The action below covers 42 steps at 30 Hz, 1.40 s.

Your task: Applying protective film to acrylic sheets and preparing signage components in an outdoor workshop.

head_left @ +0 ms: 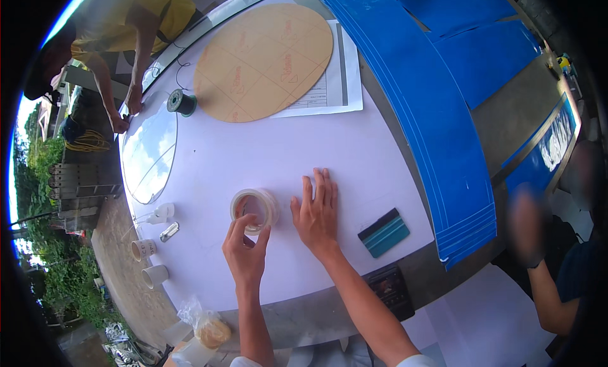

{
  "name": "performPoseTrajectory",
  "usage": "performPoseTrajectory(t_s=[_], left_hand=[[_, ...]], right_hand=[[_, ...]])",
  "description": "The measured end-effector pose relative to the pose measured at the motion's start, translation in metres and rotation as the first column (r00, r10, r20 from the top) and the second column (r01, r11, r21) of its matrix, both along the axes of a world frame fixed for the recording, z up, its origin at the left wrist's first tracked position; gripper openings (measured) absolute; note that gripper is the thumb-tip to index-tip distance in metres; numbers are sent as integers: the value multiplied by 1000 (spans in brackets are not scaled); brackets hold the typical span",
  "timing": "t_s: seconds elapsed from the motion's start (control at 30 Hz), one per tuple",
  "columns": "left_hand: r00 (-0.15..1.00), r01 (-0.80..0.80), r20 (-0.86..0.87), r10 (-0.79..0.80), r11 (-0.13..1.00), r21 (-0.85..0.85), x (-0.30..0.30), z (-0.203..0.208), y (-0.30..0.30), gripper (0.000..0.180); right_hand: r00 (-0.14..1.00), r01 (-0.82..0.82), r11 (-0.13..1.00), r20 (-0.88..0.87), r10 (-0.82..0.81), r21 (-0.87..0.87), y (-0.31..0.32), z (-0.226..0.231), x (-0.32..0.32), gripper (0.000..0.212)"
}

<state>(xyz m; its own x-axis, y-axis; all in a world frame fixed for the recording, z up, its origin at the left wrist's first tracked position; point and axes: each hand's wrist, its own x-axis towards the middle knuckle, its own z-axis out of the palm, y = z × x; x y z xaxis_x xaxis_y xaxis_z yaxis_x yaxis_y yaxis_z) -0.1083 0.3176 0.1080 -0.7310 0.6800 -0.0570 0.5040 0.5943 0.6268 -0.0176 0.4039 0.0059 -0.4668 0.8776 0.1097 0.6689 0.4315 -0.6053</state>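
My left hand [246,253] is closed on a wide roll of clear tape [269,205], its fingers and thumb at the roll's near rim. Flat on the white sheet [278,155] lies my right hand [316,218], fingers stretched out and nothing in them. A teal squeegee card with a dark edge [384,234] rests to the right of that hand. Beyond both hands is an oval board covered in brown paper [263,63], partly over a printed sheet [349,82]. A green spool of wire [182,103] stands beside the board.
At the left edge are a mirror-like oval [151,155], a white bottle [163,213] and two cups [155,276]. Blue sheeting [437,126] covers the right side. A dark device [389,291] lies near my right forearm. One person in yellow [136,18] leans in far left; another person's arm [548,297] is at right.
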Motion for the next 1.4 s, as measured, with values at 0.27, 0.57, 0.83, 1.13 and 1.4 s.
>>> performPoseTrajectory(t_s=[0.27,0.57,0.83,1.13,1.4], left_hand=[[961,258,-137,-239,955,143,-87,-37,112,32],[786,446,-328,-523,849,-284,-189,-119,168,84],[671,437,-562,-484,870,-227,-204,-147,177,79],[717,441,-519,-466,879,-180,-173,-148,157,83],[941,182,189,-281,890,418,-125,-44,69,62]], right_hand=[[979,63,986,185,-91,151,-8,-6,-14,45],[959,124,985,242,-149,117,-14,-12,-23,48],[968,163,976,168,-186,142,-4,-14,-26,45],[956,164,980,227,-185,110,-10,-14,-18,46],[953,132,979,252,-168,152,-6,-14,-20,49]])
